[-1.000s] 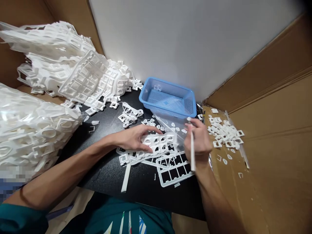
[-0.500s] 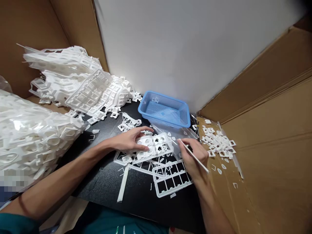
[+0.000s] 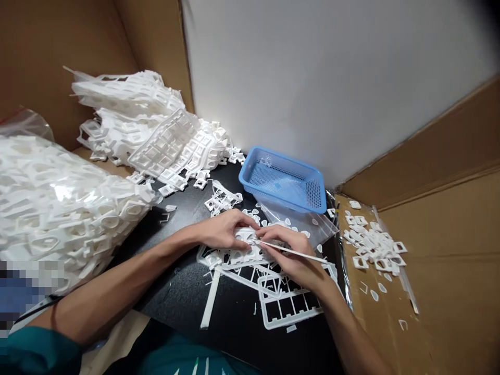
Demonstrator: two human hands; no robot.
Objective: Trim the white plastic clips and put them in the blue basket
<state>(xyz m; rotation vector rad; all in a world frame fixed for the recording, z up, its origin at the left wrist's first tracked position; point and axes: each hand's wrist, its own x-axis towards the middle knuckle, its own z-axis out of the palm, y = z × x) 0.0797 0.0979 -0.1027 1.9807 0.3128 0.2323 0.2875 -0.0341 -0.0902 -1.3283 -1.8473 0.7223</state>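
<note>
My left hand (image 3: 222,232) lies over a white sheet of die-cut pieces with rounded openings (image 3: 247,254), its thumb and fingers gripping the sheet. Closed around a slim white stick-like tool (image 3: 295,253) is my right hand (image 3: 299,260). The tool's thin end points at the sheet, close to my left fingertips; whether it touches is hard to make out. Beneath the sheet and toward me lie white grid frames (image 3: 291,319) with mostly open cells. Small white rounded cut-outs (image 3: 288,222) are scattered beyond my hands.
A blue perforated basket (image 3: 281,179) stands by the wall. Clear bags bulging with white pieces (image 3: 74,208) and stacked sheets (image 3: 156,130) fill the left. Loose square pieces (image 3: 375,245) lie on cardboard at right. A white strip (image 3: 211,299) rests near the front edge.
My right hand came down and left toward the sheet, bringing the tool's thin end to it. My left hand stays on the sheet. The view has shifted.
</note>
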